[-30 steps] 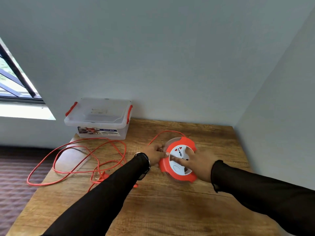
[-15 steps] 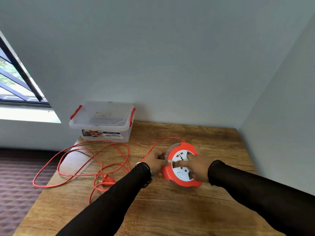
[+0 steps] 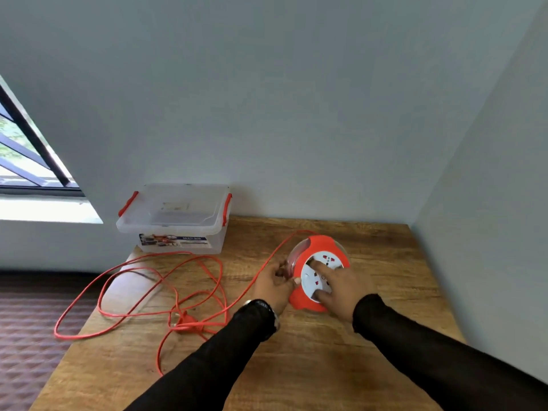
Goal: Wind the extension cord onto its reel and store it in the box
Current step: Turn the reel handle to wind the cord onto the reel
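Gripping the reel's [image 3: 314,271] rim, the left hand [image 3: 274,284] steadies it; right hand [image 3: 341,284] presses flat-fingered (cord [image 3: 166,280] limp, tangle-prone).

Reel [image 3: 308,247] was orange-red w/ white socket face [image 3: 311,275], red marks on it. Cord [image 3: 189,262] left of reel same orange-red. Box [image 3: 175,215] clear w/ red latches, printed label. Table [image 3: 326,366] brown woodgrain. Sleeves [image 3: 415,336] black. Wall [image 3: 267,114] pale grey-green.
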Tool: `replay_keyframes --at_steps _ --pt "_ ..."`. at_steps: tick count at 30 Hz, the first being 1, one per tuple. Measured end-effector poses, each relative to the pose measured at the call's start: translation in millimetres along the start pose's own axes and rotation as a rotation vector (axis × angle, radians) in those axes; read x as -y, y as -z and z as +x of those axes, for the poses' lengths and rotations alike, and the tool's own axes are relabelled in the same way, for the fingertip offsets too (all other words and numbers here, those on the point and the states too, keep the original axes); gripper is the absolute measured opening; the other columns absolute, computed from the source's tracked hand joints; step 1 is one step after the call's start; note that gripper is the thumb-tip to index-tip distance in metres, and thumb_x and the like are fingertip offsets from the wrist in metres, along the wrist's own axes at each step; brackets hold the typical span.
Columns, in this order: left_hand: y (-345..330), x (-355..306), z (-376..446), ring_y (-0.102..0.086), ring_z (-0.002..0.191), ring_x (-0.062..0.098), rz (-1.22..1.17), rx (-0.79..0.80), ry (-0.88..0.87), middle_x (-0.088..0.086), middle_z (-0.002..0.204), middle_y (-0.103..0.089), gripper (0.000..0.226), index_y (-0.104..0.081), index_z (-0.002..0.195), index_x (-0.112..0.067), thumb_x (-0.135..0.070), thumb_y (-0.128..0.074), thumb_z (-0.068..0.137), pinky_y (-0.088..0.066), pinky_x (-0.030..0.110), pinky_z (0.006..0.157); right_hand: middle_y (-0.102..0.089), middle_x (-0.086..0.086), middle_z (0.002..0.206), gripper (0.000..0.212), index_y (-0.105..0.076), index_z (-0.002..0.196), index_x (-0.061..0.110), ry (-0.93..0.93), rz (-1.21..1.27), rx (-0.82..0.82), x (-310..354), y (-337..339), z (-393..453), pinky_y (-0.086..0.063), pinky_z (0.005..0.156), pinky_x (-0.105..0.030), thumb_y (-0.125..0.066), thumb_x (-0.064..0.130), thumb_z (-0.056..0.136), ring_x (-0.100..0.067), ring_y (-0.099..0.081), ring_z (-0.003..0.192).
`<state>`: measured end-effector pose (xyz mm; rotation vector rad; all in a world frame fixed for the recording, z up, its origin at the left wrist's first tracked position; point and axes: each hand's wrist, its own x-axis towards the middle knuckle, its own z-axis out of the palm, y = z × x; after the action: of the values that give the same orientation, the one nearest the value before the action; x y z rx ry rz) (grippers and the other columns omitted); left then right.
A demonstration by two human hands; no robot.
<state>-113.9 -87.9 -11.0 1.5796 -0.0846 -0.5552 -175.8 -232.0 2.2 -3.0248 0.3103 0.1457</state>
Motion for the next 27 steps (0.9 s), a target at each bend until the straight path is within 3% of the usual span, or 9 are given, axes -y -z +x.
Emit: replay_keyframes --at_steps 4,7,9,12,14,17,23,25,27 --pt "-6.4 2.0 0.1 -0.061 0.083 0.02 -0.001 -0.042 -0.034 -0.002 0.095 -0.062 0.043 -0.053 0.121 -0.016 0.0 -0.066 0.083 -0.054 0.034 0.071 -0.05 -0.001 0.141 0.071 -0.023 0.146 0.036 -0.239 0.444 -0.054 8.6 -4.3 1.4 -0.047 0.088 -0.03 -0.055 0.053 0.085 -0.024 -0.052 0.123" --pt "-7.0 2.0 0.6 -0.062 0.105 0.029 0.027 -0.064 -0.026 0.006 0.116 -0.059 0.048 -0.05 0.129 -0.014 -0.005 -0.066 0.085 -0.054 0.043 0.084 -0.043 -0.001 0.147 0.074 -0.026 0.146 0.031 -0.355 0.754 -0.063 17.4 -3.7 5.5 -0.045 0.094 -0.029 -0.061 0.051 0.084 -0.024 -0.049 0.126" --pt "-6.6 3.1 -0.7 -0.06 0.109 0.03 0.043 -0.075 -0.026 0.008 0.123 -0.056 0.053 -0.046 0.135 -0.013 -0.007 -0.066 0.086 -0.055 0.04 0.08 -0.045 -0.003 0.145 0.077 -0.026 0.147 0.028 -0.458 1.044 -0.034 22.9 -0.3 8.5 -0.049 0.077 -0.025 -0.064 0.048 0.083 -0.023 -0.061 0.109" --pt "-4.6 7.5 -0.8 -0.059 0.109 0.03 0.021 -0.102 -0.02 0.006 0.117 -0.055 0.057 -0.042 0.137 -0.012 -0.005 -0.065 0.086 -0.054 0.045 0.085 -0.069 -0.021 0.096 0.078 -0.019 0.15 0.021 -0.586 1.36 0.044 26.3 5.1 13.1 -0.038 0.039 -0.018 -0.063 0.039 0.088 -0.013 -0.054 0.038" --pt "-3.2 8.9 -1.5 -0.06 0.105 0.027 0.002 -0.11 -0.011 0.004 0.115 -0.056 0.058 -0.042 0.138 -0.015 -0.006 -0.065 0.085 -0.055 0.047 0.087 -0.062 -0.013 0.062 0.066 -0.024 0.147 0.018 -0.671 1.524 0.072 28.5 4.5 16.6 -0.029 0.033 -0.015 -0.059 0.029 0.092 -0.011 -0.045 0.029" --pt "-0.9 9.1 1.8 -0.06 0.103 0.023 0.014 -0.083 -0.016 0.007 0.12 -0.059 0.056 -0.043 0.138 -0.013 -0.006 -0.064 0.086 -0.055 0.043 0.089 -0.056 -0.005 0.045 0.033 -0.049 0.124 0.013 -0.774 1.676 0.143 32.5 1.9 17.4 -0.025 0.035 -0.015 -0.054 0.024 0.093 -0.011 -0.041 0.034" --pt "12.6 -1.9 4.5 -0.057 0.076 0.005 0.066 0.002 -0.046 -0.009 0.09 -0.057 0.042 -0.048 0.128 -0.014 0.003 -0.054 0.091 -0.052 0.01 0.058 -0.074 -0.008 0.08 0.017 -0.06 0.103 0.013 -0.589 1.391 0.286 24.2 20.8 -0.2 -0.027 0.034 -0.015 -0.057 0.025 0.091 -0.008 -0.056 0.039" --pt "18.1 -6.1 8.3 -0.059 0.085 0.013 0.092 0.026 -0.042 0.0 0.101 -0.058 0.047 -0.043 0.136 -0.01 0.002 -0.053 0.092 -0.053 0.014 0.065 -0.072 -0.004 0.09 0.021 -0.06 0.105 0.013 -0.435 1.034 0.173 15.6 25.9 -8.2 -0.042 0.043 -0.02 -0.063 0.025 0.088 -0.009 -0.064 0.059" --pt "22.3 -9.3 14.4 -0.059 0.087 0.016 0.147 0.052 -0.06 0.0 0.101 -0.059 0.046 -0.043 0.136 -0.007 0.002 -0.052 0.092 -0.053 0.021 0.073 -0.06 0.0 0.123 0.031 -0.054 0.121 0.02 -0.121 0.426 0.054 7.7 31.4 -14.5 -0.049 0.072 -0.021 -0.057 0.026 0.09 -0.014 -0.063 0.099"
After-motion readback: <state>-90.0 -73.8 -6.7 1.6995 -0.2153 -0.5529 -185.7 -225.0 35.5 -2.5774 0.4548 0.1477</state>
